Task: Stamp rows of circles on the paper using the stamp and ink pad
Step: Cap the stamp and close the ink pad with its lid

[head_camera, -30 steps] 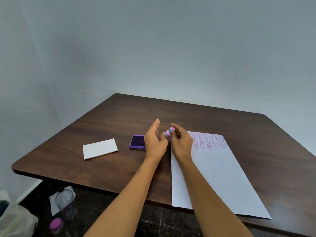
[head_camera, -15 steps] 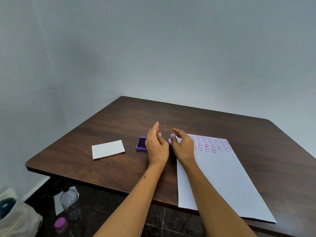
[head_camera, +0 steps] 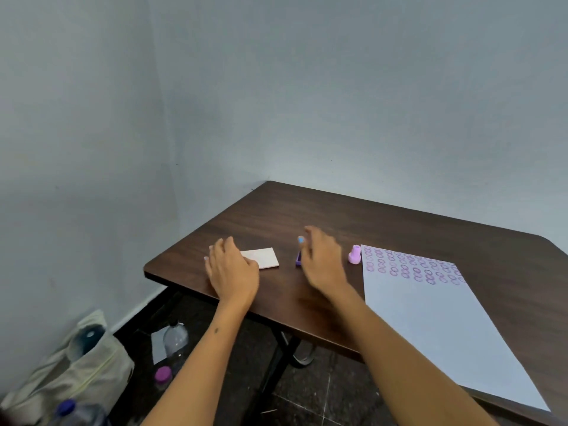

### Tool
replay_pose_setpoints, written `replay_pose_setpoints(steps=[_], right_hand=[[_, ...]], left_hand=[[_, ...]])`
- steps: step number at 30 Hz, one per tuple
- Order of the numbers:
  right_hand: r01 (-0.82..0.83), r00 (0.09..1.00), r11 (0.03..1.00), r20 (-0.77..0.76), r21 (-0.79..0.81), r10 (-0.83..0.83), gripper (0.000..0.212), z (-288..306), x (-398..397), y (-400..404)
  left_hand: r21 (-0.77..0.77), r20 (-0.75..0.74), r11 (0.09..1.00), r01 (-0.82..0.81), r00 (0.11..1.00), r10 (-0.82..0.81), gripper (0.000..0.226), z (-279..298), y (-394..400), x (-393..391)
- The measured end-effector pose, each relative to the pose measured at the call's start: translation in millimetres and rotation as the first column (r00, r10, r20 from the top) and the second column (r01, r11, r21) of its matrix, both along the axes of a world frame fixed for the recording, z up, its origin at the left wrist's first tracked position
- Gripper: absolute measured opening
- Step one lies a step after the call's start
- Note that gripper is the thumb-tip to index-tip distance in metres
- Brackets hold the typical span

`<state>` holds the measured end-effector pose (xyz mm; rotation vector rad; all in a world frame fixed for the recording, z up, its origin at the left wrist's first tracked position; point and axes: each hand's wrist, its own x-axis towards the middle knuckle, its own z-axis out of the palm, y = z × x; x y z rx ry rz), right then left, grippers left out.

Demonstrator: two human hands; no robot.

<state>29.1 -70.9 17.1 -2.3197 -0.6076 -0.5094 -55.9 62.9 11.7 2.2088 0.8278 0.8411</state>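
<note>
Single head-worn view, looking forward and down from the near edge of the dark wooden table (head_camera: 399,229), angled left toward the room corner; forearms close, tabletop at arm's reach, floor visible lower left.

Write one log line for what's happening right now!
stamp: standing on table, released | left hand: at white lid | right hand: over ink pad
</note>
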Motion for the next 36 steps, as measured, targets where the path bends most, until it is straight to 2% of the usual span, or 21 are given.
replay_pose_setpoints(steps=[3,7,10,13,15,18,23,26,31,33,36], right_hand=[[-0.024,1.000,0.975,0.012,-0.220,0.027,0.033,-15,-20,35],[0.018,1.000,0.951,-0.006,-0.309,-0.021,0.034,-24,-31,50],[-0.028,0.998,0.969,-0.055,-0.246,0.015,0.035,-20,-35,50],[-0.026,0.997,0.993,-0.081,-0.118,0.017,0.045,-17,-38,41],[0.047,0.997,0.999,-0.066,0.006,-0.047,0.048,-15,-38,29],[0.214,0.975,0.967,-0.097,0.140,-0.202,0.051,-10,-35,6],[0.363,0.917,0.918,-0.238,0.158,-0.321,0.056,-11,-28,-24],[0.392,0.892,0.904,-0.308,0.168,-0.330,0.056,-13,-27,-24],[0.403,0.880,0.902,-0.334,0.154,-0.336,0.051,-13,-28,-23],[0.402,0.881,0.904,-0.334,0.148,-0.337,0.047,-13,-29,-23],[0.403,0.883,0.900,-0.329,0.165,-0.335,0.044,-11,-30,-23]], left_hand=[[0.075,-0.174,0.997,-0.002,0.985,0.015,0.043,-8,2,-7],[0.101,-0.186,0.995,-0.011,0.982,0.029,0.044,-14,2,-12],[0.028,-0.121,0.999,0.033,0.992,-0.029,0.045,-13,0,-10],[-0.065,0.030,0.991,0.117,0.993,-0.115,0.039,-7,-8,-4],[-0.081,0.125,0.976,0.204,0.973,-0.193,0.041,-4,-18,2],[-0.108,0.171,0.911,0.399,0.910,-0.378,0.052,0,-35,18],[-0.152,0.132,0.820,0.552,0.833,-0.537,0.060,-7,-64,44],[-0.110,0.099,0.821,0.560,0.828,-0.551,0.057,-14,-68,51],[-0.038,0.030,0.839,0.543,0.839,-0.543,0.048,-17,-67,55],[-0.012,-0.009,0.844,0.536,0.844,-0.536,0.040,-19,-68,57],[0.024,-0.051,0.854,0.519,0.854,-0.518,0.011,-19,-68,58]])
